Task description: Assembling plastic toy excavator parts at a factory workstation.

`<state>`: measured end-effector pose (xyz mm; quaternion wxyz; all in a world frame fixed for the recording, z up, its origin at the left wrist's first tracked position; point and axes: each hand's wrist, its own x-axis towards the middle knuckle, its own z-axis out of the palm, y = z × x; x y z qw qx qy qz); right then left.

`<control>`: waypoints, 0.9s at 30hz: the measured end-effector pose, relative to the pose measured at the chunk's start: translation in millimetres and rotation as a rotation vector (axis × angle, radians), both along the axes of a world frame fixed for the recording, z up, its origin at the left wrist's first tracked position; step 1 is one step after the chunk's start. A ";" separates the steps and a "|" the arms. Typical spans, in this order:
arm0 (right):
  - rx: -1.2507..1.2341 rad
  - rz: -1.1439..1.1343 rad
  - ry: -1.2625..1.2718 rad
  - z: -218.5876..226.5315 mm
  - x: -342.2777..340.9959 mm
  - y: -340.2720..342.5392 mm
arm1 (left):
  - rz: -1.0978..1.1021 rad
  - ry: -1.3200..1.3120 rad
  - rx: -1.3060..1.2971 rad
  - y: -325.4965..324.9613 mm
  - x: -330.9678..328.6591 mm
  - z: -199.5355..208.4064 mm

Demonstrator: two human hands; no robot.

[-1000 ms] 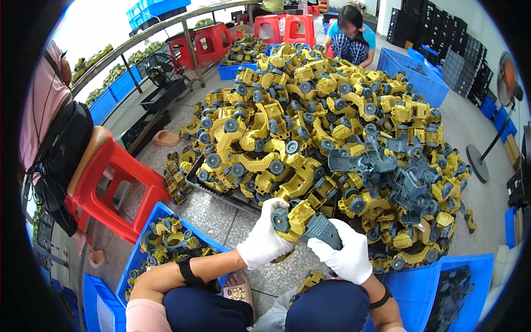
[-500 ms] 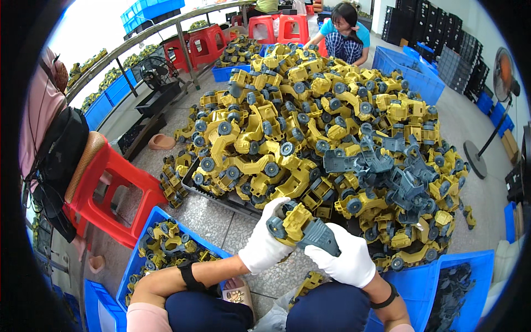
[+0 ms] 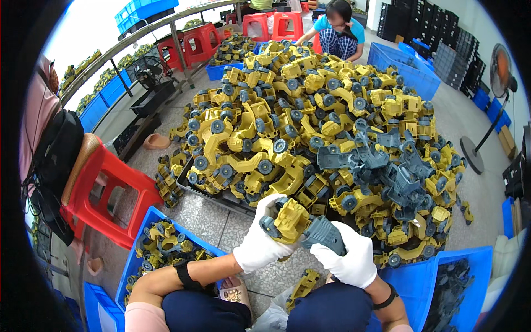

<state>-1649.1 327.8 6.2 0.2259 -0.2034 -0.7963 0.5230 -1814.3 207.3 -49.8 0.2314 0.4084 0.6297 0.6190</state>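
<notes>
My left hand [image 3: 257, 243], in a white glove, is closed around a yellow toy truck body [image 3: 291, 221] with dark grey wheels. A grey plastic truck bed [image 3: 325, 234] is gripped in my gloved right hand [image 3: 351, 259]. The bed's near end meets the rear of the yellow body; whether the two are joined I cannot tell. Both are held above my knees, in front of a large heap of yellow toy trucks [image 3: 260, 133]. Several loose grey truck beds [image 3: 370, 157] lie on the heap's right side.
A blue bin [image 3: 191, 235] of toy trucks stands at my left, and a blue bin [image 3: 478, 271] of dark grey parts at my right. One yellow truck [image 3: 303, 288] lies between my knees. A red stool [image 3: 113, 191] and a standing fan [image 3: 500, 83] flank the heap; a person [image 3: 337, 36] sits behind it.
The yellow truck body has turned slightly in my left hand. The grey bed has tilted against its rear, with my right hand still on it. The view has shifted a little.
</notes>
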 end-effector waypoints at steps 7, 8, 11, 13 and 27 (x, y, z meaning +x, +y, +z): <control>0.058 0.091 0.017 5.0 0.3 1.2 | -0.093 -0.047 -0.004 -2.7 -0.5 8.9; 0.057 0.090 0.017 5.4 0.1 1.2 | -0.094 -0.047 -0.006 -2.3 0.2 9.7; 0.131 0.070 0.049 5.3 -0.2 1.0 | -0.054 0.080 -0.052 -0.8 2.3 10.9; 0.113 0.071 0.025 3.7 -0.1 0.7 | -0.067 0.003 -0.034 -1.2 2.9 10.8; 0.174 0.112 0.003 1.4 -2.2 4.1 | 0.036 0.193 0.023 4.6 3.0 1.7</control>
